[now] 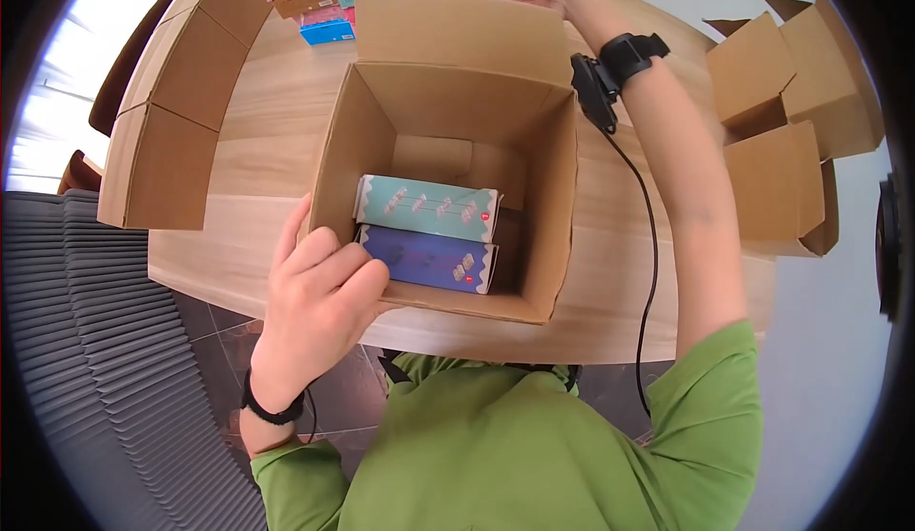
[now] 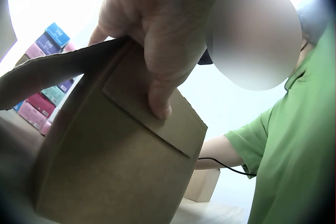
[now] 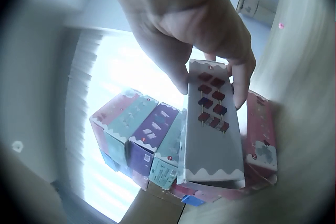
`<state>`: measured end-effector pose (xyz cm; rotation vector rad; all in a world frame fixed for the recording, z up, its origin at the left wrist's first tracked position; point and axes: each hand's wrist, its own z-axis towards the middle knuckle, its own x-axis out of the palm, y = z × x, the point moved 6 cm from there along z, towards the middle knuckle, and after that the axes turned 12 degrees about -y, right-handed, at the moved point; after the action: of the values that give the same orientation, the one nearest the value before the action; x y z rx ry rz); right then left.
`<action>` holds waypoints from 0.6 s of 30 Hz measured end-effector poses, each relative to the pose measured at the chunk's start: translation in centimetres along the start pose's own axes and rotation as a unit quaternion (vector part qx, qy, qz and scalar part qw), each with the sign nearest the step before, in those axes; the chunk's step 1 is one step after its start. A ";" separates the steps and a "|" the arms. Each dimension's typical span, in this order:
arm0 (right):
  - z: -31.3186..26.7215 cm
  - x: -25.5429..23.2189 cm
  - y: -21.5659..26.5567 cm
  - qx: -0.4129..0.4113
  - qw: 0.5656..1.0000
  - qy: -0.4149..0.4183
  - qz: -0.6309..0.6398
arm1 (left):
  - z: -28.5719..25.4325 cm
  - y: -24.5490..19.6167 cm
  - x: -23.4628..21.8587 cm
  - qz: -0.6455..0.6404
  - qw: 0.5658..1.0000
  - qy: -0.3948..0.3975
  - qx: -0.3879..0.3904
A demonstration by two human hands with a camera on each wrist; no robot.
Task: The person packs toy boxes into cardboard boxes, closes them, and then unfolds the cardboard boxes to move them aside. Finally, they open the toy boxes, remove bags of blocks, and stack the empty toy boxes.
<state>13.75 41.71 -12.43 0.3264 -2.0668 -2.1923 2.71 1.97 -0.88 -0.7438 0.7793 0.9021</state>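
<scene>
The left hand [image 1: 322, 295] grips a carton [image 1: 548, 197] by its edge; the right hand [image 3: 207, 27] pinches a pale box [image 3: 211, 148].

On the pink box [image 3: 261, 124] I make out what looks like a 2 in a red circle [image 3: 254, 157], while the red badges on the purple box [image 3: 154, 129] and the white box [image 3: 212, 148] I hold are too small to read.

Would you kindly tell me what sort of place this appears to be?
It looks like an indoor packing spot, perhaps a workroom: an open cardboard box containing two slim cartons sits on a wooden table, with colorful packages stacked beyond it.
</scene>
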 end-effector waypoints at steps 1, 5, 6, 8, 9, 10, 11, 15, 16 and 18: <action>0.4 -1.0 0.9 0.033 0.999 0.030 0.031 | -0.1 0.0 0.0 -0.001 1.000 -0.003 0.001; -5.1 -2.4 11.7 0.094 0.969 0.039 0.223 | -0.1 0.0 -0.1 0.010 1.000 -0.001 0.006; -6.2 -2.5 13.8 0.093 0.954 0.059 0.279 | -0.1 0.0 -0.1 0.013 1.000 -0.002 0.006; -9.9 -1.1 17.9 0.080 0.939 0.192 0.275 | -0.2 0.0 -0.1 0.018 1.000 -0.001 0.007; -11.9 -0.2 19.3 0.073 0.925 0.257 0.271 | -0.2 0.0 -0.1 0.016 1.000 -0.001 0.008; -13.3 0.2 19.8 0.028 0.945 0.260 0.196 | -0.2 0.0 -0.2 0.014 1.000 -0.001 0.008; -14.8 0.9 20.4 -0.017 0.958 0.260 0.119 | -0.2 0.0 -0.2 0.012 1.000 -0.001 0.009; -19.8 3.4 23.0 -0.165 0.921 0.286 -0.205 | -0.4 0.0 -0.2 0.017 1.000 0.000 0.011; -20.9 3.8 24.0 -0.224 0.890 0.285 -0.278 | -0.4 -0.1 -0.2 0.013 1.000 0.001 0.012; -23.4 4.7 26.1 -0.364 0.792 0.305 -0.382 | -0.3 -0.1 -0.2 0.009 1.000 0.001 0.016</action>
<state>12.86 16.20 12.04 1.6991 -0.6802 -2.5167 2.57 1.58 -0.85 -0.7107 0.8014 0.9034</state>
